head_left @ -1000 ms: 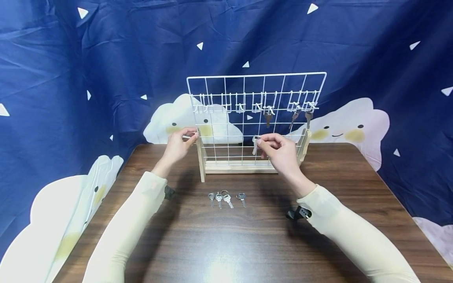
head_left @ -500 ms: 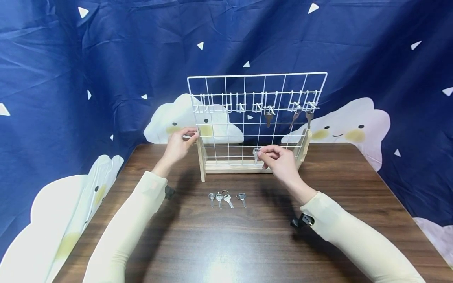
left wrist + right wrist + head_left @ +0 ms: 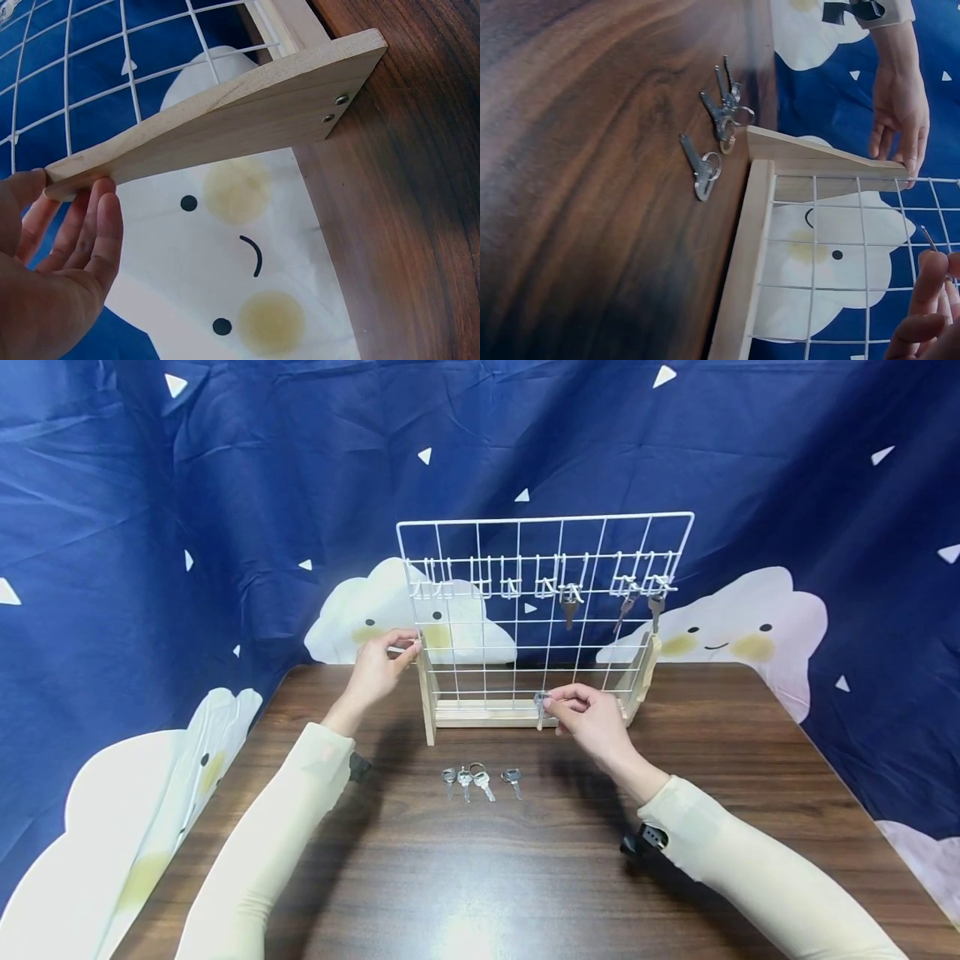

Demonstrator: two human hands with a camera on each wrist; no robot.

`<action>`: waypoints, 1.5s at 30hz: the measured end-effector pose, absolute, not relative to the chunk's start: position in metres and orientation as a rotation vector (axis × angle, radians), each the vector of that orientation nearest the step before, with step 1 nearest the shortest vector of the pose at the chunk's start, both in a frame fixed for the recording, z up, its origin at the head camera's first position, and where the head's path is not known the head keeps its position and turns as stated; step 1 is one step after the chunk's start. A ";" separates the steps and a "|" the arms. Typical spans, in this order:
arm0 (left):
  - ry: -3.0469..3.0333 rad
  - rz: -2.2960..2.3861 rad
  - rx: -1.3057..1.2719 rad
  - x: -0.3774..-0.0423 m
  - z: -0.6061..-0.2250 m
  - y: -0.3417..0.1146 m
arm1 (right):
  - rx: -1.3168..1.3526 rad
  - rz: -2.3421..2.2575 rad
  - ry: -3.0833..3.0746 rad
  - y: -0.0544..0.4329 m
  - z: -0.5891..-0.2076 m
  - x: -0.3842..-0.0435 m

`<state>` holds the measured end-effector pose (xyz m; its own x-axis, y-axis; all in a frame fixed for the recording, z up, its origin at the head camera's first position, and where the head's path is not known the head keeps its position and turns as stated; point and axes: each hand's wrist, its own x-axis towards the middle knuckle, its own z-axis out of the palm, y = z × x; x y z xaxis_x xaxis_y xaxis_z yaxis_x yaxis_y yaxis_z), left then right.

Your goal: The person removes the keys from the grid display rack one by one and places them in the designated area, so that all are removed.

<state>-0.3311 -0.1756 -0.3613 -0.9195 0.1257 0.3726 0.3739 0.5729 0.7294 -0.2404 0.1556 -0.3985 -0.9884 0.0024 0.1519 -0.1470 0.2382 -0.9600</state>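
Note:
My left hand [image 3: 381, 668] pinches the top of the rack's left wooden side panel [image 3: 202, 127], thumb on one face and fingers on the other. Between thumb and fingertips, my right hand [image 3: 592, 718] holds a silver key [image 3: 540, 708], blade downward, in front of the lower grid; in the right wrist view only a thin edge of this key [image 3: 928, 238] shows. White wire grid [image 3: 516, 621] fills the rack above a wooden base bar [image 3: 480, 720]. On the table in front lie several loose keys, one key [image 3: 512, 781] apart from a close cluster of keys [image 3: 465, 782].
White hooks [image 3: 511, 587] line the upper grid. Keys hang at its right part: one brown key [image 3: 570, 610] near the middle and two more, a dark key [image 3: 626, 608] and an end key [image 3: 656, 610]. Behind the brown wooden table [image 3: 375, 877] hangs a blue cloth [image 3: 262, 468].
My right hand has moved down with the key, from mid-grid to the level of the base bar. The left hand stays on the side panel, and the keys on the table have not moved.

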 end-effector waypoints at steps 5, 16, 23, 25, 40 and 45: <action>-2.525 -1.255 -0.418 -0.330 -0.361 -0.176 | 0.148 1.870 -2.383 0.155 -0.405 -0.238; -2.551 -1.259 -0.382 -0.328 -0.359 -0.173 | 0.101 1.916 -2.434 0.156 -0.418 -0.235; -2.553 -1.272 -0.377 -0.328 -0.358 -0.173 | 0.082 1.901 -2.489 0.158 -0.429 -0.234; -2.549 -1.272 -0.380 -0.329 -0.358 -0.173 | 0.072 1.893 -2.509 0.159 -0.432 -0.234; -2.536 -1.275 -0.392 -0.330 -0.358 -0.174 | -0.007 1.839 -2.669 0.165 -0.454 -0.234; -2.531 -1.272 -0.393 -0.330 -0.359 -0.174 | 0.033 1.848 -2.717 0.165 -0.458 -0.231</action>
<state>-0.3296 -0.1742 -0.3593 -0.9234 0.1147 0.3663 0.3624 0.5750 0.7335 -0.2311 0.1646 -0.4582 -0.9894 -0.0972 -0.1077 0.0645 0.3705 -0.9266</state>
